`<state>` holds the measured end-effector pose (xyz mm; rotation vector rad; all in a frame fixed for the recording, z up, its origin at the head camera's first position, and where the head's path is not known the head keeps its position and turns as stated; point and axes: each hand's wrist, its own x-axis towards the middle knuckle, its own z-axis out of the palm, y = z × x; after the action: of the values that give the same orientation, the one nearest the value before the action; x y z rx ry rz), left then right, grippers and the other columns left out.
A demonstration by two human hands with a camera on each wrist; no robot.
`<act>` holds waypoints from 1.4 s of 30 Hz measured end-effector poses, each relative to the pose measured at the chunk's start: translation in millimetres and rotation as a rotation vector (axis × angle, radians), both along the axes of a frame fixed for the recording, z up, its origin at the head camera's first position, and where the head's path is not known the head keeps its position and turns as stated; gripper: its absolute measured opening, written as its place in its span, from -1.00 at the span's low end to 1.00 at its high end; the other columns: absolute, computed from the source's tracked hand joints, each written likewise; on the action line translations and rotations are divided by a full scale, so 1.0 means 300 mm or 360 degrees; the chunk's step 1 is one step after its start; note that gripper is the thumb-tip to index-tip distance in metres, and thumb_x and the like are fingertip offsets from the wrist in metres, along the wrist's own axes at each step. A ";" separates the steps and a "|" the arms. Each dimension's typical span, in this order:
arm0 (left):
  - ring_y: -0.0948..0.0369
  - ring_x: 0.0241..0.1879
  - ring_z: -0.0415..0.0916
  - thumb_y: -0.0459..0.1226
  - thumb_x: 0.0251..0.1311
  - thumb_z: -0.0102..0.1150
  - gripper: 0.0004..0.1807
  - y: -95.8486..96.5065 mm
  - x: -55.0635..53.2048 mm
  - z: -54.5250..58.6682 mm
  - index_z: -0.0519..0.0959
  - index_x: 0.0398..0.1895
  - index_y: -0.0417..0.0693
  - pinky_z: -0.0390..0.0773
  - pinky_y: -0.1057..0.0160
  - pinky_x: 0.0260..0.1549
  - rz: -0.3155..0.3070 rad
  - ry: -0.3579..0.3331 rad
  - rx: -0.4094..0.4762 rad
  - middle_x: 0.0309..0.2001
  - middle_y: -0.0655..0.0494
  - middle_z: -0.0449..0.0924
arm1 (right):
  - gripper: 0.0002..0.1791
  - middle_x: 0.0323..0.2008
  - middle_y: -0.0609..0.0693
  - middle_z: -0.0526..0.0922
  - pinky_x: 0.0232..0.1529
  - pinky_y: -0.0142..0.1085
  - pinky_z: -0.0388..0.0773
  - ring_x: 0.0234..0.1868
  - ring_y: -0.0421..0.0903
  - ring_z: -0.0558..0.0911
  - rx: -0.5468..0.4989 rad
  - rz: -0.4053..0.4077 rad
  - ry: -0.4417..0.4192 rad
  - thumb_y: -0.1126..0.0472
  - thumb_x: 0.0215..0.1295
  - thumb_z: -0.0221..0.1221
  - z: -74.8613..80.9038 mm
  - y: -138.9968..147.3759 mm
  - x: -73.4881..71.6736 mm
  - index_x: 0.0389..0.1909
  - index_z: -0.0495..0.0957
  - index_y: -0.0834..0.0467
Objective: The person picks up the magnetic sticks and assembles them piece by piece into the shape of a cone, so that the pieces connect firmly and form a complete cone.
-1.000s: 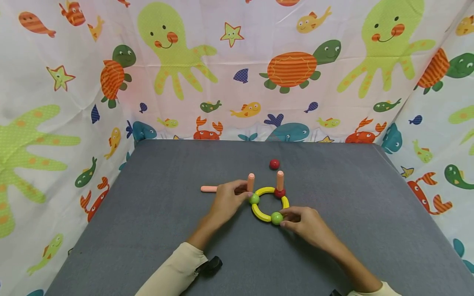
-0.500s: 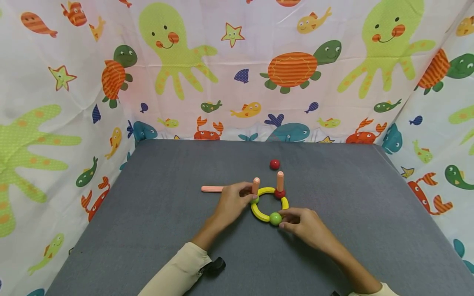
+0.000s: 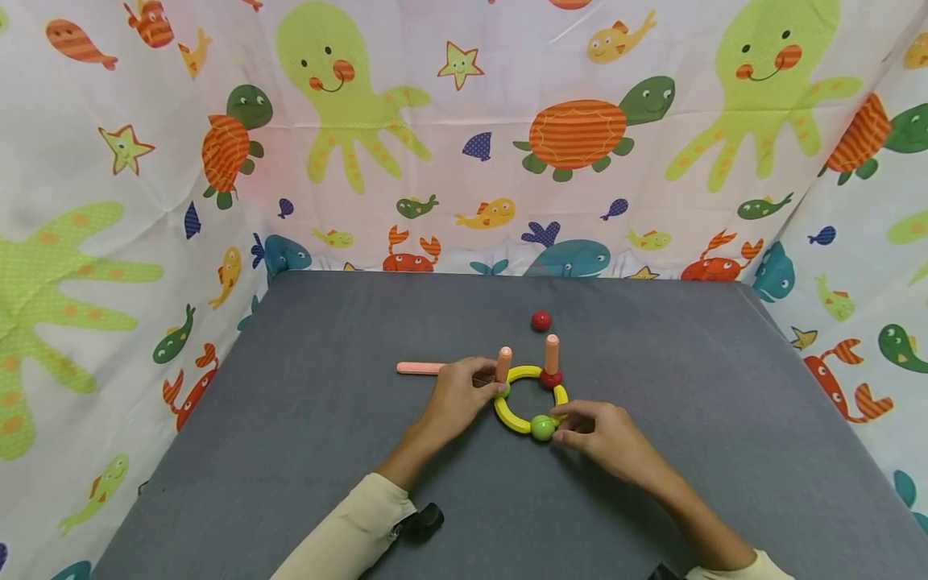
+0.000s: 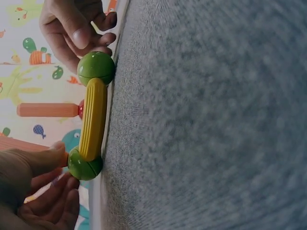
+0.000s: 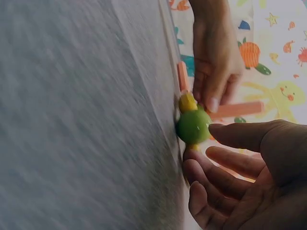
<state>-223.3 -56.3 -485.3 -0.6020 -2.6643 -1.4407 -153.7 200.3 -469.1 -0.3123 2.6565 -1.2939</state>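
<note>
A ring of yellow curved pieces point(image 3: 511, 417) joined by balls lies on the table, seen in the head view. My left hand point(image 3: 455, 396) pinches a salmon-pink stick point(image 3: 504, 362) that stands on the left green ball point(image 4: 85, 164). At the near side of the ring, my right hand point(image 3: 612, 441) holds the front green ball point(image 3: 542, 428) between thumb and fingers. A second pink stick point(image 3: 553, 354) rises upright from the ring's red ball point(image 3: 551, 379). The left fingers partly cover the left green ball in the head view.
Behind the ring lies a loose red ball point(image 3: 540, 321). Another pink stick point(image 3: 419, 368) lies flat to the left, partly behind the left hand. A grey cloth covers the table point(image 3: 290, 451). A sea-animal curtain point(image 3: 493, 177) closes off the back and sides.
My left hand has moved slightly right, bringing the pink stick from beside the left green ball to on top of it. The right hand stays at the front green ball.
</note>
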 end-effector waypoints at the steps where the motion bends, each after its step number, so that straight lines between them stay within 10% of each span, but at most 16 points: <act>1: 0.12 -0.08 0.72 -0.27 0.26 0.52 -0.68 -0.001 0.001 -0.001 0.76 0.06 -0.12 0.70 0.14 -0.03 0.0005 -0.0015 -0.0019 -0.08 0.04 0.78 | -0.68 -0.25 -0.08 0.78 -0.25 -0.35 0.63 -0.22 -0.16 0.71 0.0004 -0.0006 0.0003 0.21 0.35 0.43 0.004 0.006 -0.007 0.09 0.74 0.20; 23: 0.25 -0.21 0.69 -0.20 0.26 0.53 -0.71 0.011 -0.006 -0.001 0.78 -0.01 -0.12 0.68 0.25 -0.19 0.0038 -0.0152 -0.0191 -0.12 0.04 0.79 | -0.59 0.02 0.10 0.78 -0.07 -0.15 0.67 -0.02 0.02 0.74 0.0117 -0.0186 0.0136 0.11 0.40 0.40 -0.031 0.020 -0.220 0.18 0.67 0.20; 42: 0.18 -0.15 0.72 -0.21 0.27 0.53 -0.68 0.015 -0.040 0.021 0.78 0.03 -0.13 0.70 0.17 -0.15 0.0006 -0.0219 -0.0253 -0.13 0.02 0.80 | -0.62 -0.02 0.13 0.79 -0.11 -0.21 0.66 -0.05 0.03 0.73 0.0111 -0.0147 0.0124 0.19 0.39 0.39 -0.034 0.032 -0.231 0.15 0.70 0.26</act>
<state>-235.3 -51.8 -478.9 -0.5261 -2.9053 -1.3245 -223.0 209.9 -479.3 -0.2379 2.8052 -1.2351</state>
